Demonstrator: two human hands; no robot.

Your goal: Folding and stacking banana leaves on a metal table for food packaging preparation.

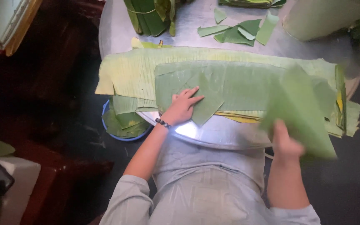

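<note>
Leaves (238, 85) are stacked flat across the round metal worktop (213, 135), edges hanging over. Left hand (182, 108) lies open, palm down, pressing a smaller leaf piece (207, 106) onto the stack. Right hand (286, 143) grips a blurry leaf (303, 112) lifted off the near right edge. Blue basin (123, 129) of scraps sits below left.

Pale grey-blue sleeves (123, 196); dark beaded bracelet (162, 123) on left wrist.
</note>
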